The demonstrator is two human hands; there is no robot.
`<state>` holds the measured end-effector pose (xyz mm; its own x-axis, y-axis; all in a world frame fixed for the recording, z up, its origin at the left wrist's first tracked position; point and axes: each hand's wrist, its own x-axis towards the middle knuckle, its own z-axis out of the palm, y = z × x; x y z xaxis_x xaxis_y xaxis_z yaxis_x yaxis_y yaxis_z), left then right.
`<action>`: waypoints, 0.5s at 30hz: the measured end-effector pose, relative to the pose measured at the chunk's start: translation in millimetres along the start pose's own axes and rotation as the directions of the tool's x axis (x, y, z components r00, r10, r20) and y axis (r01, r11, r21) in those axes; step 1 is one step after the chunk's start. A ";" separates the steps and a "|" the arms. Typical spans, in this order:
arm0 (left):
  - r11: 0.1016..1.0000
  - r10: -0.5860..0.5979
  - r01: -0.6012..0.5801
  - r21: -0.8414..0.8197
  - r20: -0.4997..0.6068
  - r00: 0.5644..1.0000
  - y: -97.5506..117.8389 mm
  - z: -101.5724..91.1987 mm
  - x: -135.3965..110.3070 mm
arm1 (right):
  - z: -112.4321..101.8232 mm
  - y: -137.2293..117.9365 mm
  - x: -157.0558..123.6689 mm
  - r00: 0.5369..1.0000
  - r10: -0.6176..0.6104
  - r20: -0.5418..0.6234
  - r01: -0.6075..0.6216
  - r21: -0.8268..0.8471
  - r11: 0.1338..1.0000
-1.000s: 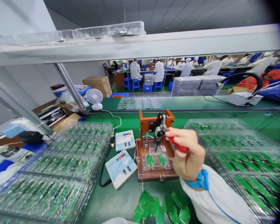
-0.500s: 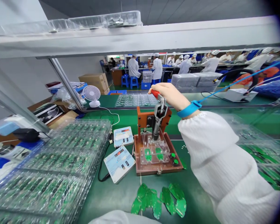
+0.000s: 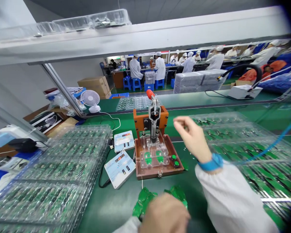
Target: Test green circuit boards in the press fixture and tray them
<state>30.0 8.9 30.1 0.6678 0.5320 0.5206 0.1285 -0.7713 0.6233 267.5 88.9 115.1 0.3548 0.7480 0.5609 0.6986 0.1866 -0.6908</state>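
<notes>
You're letting go of the press (image 3: 154, 121) now: your right hand (image 3: 192, 139) has its fingers loose and empty, the red handle (image 3: 149, 94) standing upright to their left. Your left hand (image 3: 163, 213) is over the green boards (image 3: 142, 204), its fingers hidden, so you can't tell its grip.

"What sits on the brown fixture (image 3: 160, 174), lower centre?"
"A clear acrylic plate (image 3: 154, 164) holding two green circuit boards (image 3: 147, 158); above them stands a toggle clamp (image 3: 154, 121), its red handle (image 3: 149, 94) pointing up."
"And the loose boards?"
"A green pile (image 3: 144, 202) at bottom centre; the left hand (image 3: 163, 212) hides part of it."
</notes>
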 end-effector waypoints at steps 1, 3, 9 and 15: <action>0.999 -0.049 0.050 0.017 -0.069 0.996 -12.3 -7.4 6.0 | 3.9 11.0 -21.1 0.997 0.008 0.079 -0.005 -0.028 1.000; 0.977 -0.164 0.187 0.101 -0.205 0.965 -38.5 -25.7 17.6 | 17.3 25.7 -56.6 0.984 -0.004 0.178 0.011 -0.038 0.999; 0.876 -0.236 0.302 0.375 -0.211 0.949 -89.5 -46.1 44.6 | 49.5 24.3 -89.2 0.954 -0.001 0.298 0.015 -0.045 0.999; 0.906 -0.204 0.282 0.315 -0.258 0.944 -92.8 -37.3 47.2 | 44.0 15.3 -79.7 0.943 0.081 0.323 -0.104 0.055 0.993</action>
<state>22.3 118.6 18.5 0.4150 0.7498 0.5153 0.5359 -0.6592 0.5275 222.6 60.2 39.8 0.1909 0.9261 0.3254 0.6227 0.1420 -0.7694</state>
